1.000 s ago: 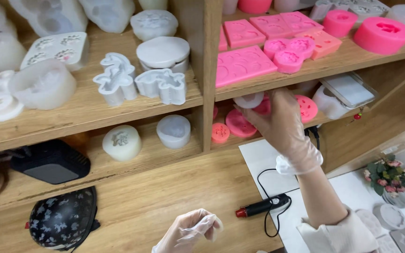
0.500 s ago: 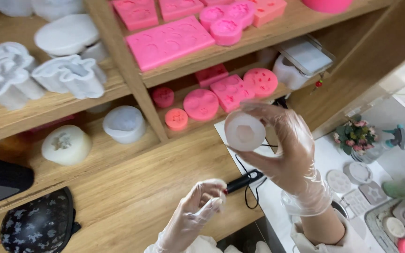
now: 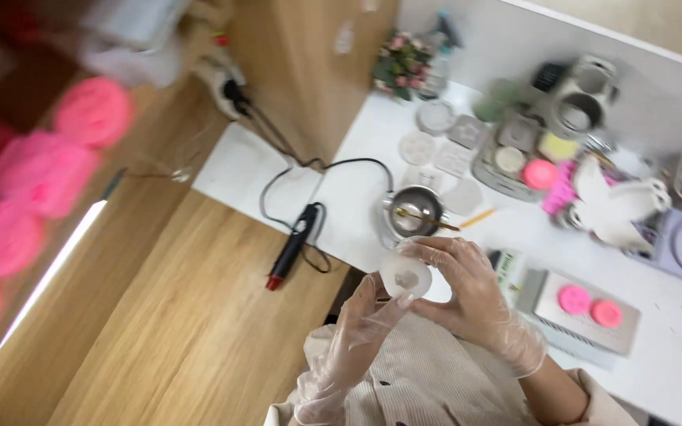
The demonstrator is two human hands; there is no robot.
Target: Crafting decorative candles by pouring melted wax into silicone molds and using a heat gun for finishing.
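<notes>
Both gloved hands are gripping a round white mold (image 3: 405, 277): right hand (image 3: 467, 300) cupping it, left hand (image 3: 359, 331) fingertips pinching its edge above the white table (image 3: 672, 355).

Round mould (image 3: 405, 276): translucent white, silicone-like, smooth and matt, held between the left hand (image 3: 354, 331) and right hand (image 3: 471, 304), both in thin, clear, wrinkled plastic gloves. Counter (image 3: 175, 331) was pale wood with visible grain and a satin finish; the small pot (image 3: 414, 211) was shiny metal. Sleeves (image 3: 428, 386) were cream ribbed cloth.
</notes>
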